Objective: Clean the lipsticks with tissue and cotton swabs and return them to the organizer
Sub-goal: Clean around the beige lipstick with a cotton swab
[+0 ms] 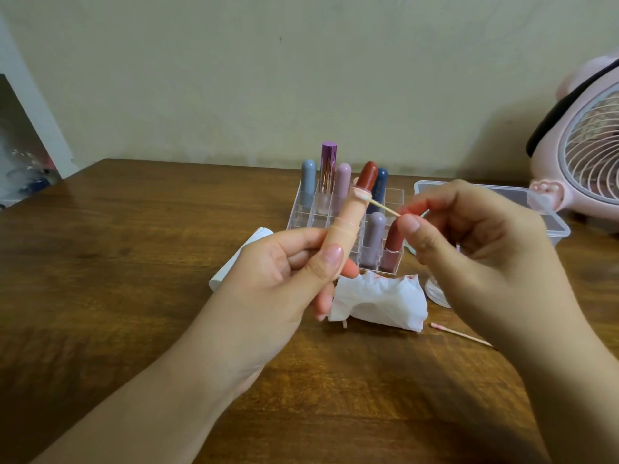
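Closest to me, my left hand (294,262) grips the peach lipstick tube (341,226) around its lower barrel, thumb over the front, tilting the exposed red bullet (367,175) up and away. My right hand (469,236) pinches the stick of a cotton swab (385,207) between thumb and forefinger, and its tip sits right at the collar of the tube where the bullet emerges. I judge this as the rim-cleaning step, and to do it well I would keep the tube steady, roll the swab lightly around the collar, and stay off the soft bullet so it doesn't gouge or snap.

Just in front of the clear organizer (345,222) lies a crumpled tissue (378,299) with pink smears, and near it, to the right, a used swab (459,333) on the wooden table (134,262). A white tissue pack (234,259) lies left of the organizer.

The organizer itself holds several capped lipsticks and one uncapped red one (392,242) at its near corner; free cells show. Just right of it is a lidded clear box (542,216), and beyond that a pink fan (582,145)
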